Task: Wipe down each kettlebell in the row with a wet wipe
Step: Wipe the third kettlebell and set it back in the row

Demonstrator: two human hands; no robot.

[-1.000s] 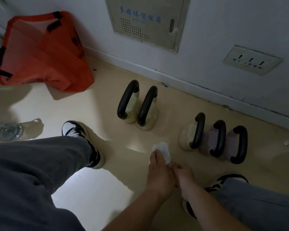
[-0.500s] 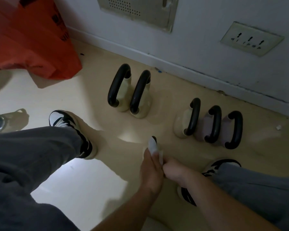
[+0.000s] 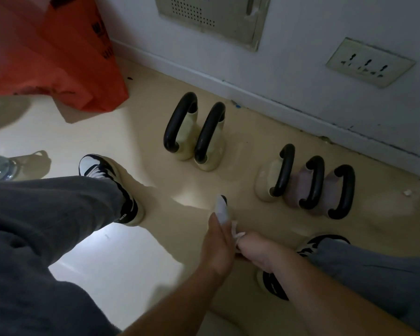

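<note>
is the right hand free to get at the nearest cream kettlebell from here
Probably yes: the floor between the right hand and the cream kettlebell shows nothing in the way, though both hands hold the wet wipe.

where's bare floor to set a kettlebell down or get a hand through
Bare floor lies between the two cream kettlebells and the group of three, and between the left shoe and the hands. Within each group the kettlebells stand too close for a hand.

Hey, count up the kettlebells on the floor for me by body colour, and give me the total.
Cream kettlebells: 3, at and
Mauve kettlebells: 2, at and
Total: 5
</note>
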